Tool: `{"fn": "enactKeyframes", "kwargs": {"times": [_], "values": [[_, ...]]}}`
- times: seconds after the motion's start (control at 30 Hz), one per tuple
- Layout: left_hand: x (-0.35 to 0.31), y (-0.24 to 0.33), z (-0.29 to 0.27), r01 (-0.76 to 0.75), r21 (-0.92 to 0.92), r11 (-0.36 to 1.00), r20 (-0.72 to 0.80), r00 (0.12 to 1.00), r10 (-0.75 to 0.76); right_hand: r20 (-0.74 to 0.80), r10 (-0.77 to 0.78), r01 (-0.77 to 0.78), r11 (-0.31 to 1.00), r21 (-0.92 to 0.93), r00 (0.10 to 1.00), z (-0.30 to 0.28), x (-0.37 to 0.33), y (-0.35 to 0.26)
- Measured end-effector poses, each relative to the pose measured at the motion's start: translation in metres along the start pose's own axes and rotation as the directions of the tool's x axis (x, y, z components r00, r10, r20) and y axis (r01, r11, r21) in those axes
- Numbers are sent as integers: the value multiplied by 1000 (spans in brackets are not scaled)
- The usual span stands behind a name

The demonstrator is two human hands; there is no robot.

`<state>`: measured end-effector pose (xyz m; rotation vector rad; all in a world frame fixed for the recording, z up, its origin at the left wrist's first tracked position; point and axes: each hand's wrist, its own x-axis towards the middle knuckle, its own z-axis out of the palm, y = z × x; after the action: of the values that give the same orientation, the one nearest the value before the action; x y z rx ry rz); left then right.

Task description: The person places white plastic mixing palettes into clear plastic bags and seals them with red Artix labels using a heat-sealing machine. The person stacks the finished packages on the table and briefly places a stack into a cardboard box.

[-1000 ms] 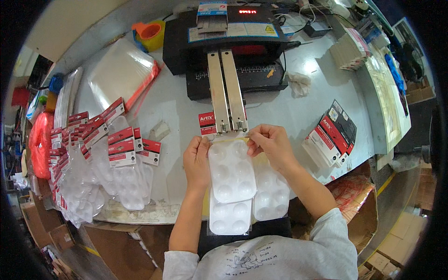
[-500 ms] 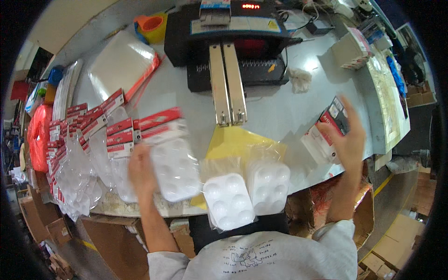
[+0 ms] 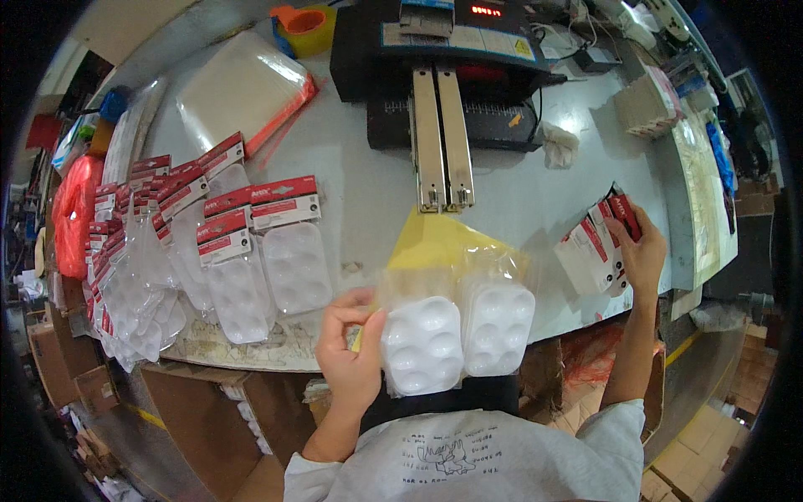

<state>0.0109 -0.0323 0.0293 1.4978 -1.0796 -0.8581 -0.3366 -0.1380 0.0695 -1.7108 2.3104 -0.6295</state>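
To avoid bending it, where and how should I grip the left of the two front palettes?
Probably by the left rim of the left palette, coming from the left: wells fill its middle, and the right palette lies close on its right.

Pale grey worktable (image 3: 360, 159), worn front edge (image 3: 242, 347); grey floor (image 3: 713, 353), yellow line (image 3: 683, 348); brown cartons (image 3: 711, 418) lower right.

The trays (image 3: 422, 345) are smooth white plastic with a soft gloss, inside clear, shiny film sleeves (image 3: 493, 261). The cards (image 3: 598, 243) look like smooth printed paperboard. The machine (image 3: 401, 63) has a dark, mostly matt casing; its rails (image 3: 428, 138) are shiny metal. The worktop (image 3: 360, 226) is smooth, roughly worn at its front edge. The shirt (image 3: 360, 468) is matt cloth, the boxes (image 3: 192, 410) dull cardboard.
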Motion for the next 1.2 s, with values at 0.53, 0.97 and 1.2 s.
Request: {"fn": "enactKeyframes", "kwargs": {"times": [0.53, 0.97, 1.2], "values": [[15, 35, 8, 340, 40, 940, 419, 848, -324, 427, -648, 316, 716, 622, 630, 43, -55, -134], [15, 15, 7, 179, -83, 980, 101, 980, -171, 801, -287, -406, 743, 532, 525, 49, -61, -101], [14, 12, 10, 229, -126, 965, 104, 971, -217, 767, -348, -572, 516, 637, 540, 55, -76, -90]]}}
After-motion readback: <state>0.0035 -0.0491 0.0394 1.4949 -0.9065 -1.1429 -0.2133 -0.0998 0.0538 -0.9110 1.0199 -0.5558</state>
